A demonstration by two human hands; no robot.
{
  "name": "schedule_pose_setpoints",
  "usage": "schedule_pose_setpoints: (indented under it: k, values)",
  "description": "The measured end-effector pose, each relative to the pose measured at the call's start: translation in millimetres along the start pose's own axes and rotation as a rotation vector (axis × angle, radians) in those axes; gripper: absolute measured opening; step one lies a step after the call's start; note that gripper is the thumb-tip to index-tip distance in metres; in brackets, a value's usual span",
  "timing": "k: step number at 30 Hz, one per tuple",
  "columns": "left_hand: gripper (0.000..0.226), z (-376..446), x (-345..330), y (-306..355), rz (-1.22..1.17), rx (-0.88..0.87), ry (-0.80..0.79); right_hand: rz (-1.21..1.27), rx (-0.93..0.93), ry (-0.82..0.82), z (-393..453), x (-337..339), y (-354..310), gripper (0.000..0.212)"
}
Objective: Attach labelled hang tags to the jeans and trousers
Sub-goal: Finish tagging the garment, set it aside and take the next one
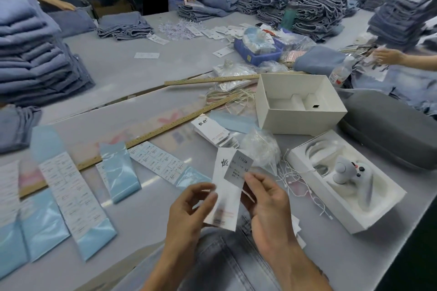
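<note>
hang tag [224, 198], white and tall, is held upright above the near table edge, over a pair of light jeans [227, 262] lying at the bottom of the view. its left edge is pinched by the curled fingers of the left hand [189, 210]. a small printed label [238, 169] (marked 1103#) is pinched by thumb and forefinger of the right hand [267, 201] and lies tilted against the upper right of the tag. sheets of labels on blue backing [78, 201] are spread on the grey table [142, 215] to the left, beside a wooden ruler [151, 134]. a stack of further tags [212, 131] and an open white box [298, 104] lie beyond.
</note>
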State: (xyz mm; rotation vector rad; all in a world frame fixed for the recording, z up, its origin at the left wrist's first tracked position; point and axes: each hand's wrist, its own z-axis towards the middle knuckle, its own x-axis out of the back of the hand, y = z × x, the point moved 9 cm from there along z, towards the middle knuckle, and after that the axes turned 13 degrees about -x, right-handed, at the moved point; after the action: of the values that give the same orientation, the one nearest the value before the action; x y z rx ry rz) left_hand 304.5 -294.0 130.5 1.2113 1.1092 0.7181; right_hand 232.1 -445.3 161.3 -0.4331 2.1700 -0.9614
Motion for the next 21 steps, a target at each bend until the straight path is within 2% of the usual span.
schedule_pose_setpoints:
  k: [4,7,10,13,17,21]
  values:
    - [0.038,-2.5,-1.0,7.8,-0.006,0.062,-0.027,-0.089,0.013,-0.052,-25.3,-9.0,3.4,0.008]
    - [0.016,-7.7,-0.1,20.7,0.054,-0.032,-0.041,-0.227,0.041,-0.091,-39.9,-7.5,-0.8,0.008]
    - [0.012,-17.7,1.6,28.5,0.061,-0.088,-0.02,-0.526,0.149,-0.108,-54.2,-7.9,-7.5,0.006]
    - [0.013,-26.0,-2.0,34.6,0.001,-0.1,-0.022,-0.699,0.241,-0.037,-61.3,-5.5,-8.7,0.017]
    - [0.02,-32.0,-7.2,35.3,-0.059,-0.067,-0.045,-0.758,0.31,0.035,-63.5,-2.3,-10.0,0.017]
    - [0.015,-37.0,-9.2,39.6,-0.014,-0.108,-0.078,-0.859,0.415,0.125,-68.6,-1.5,-12.3,0.014]
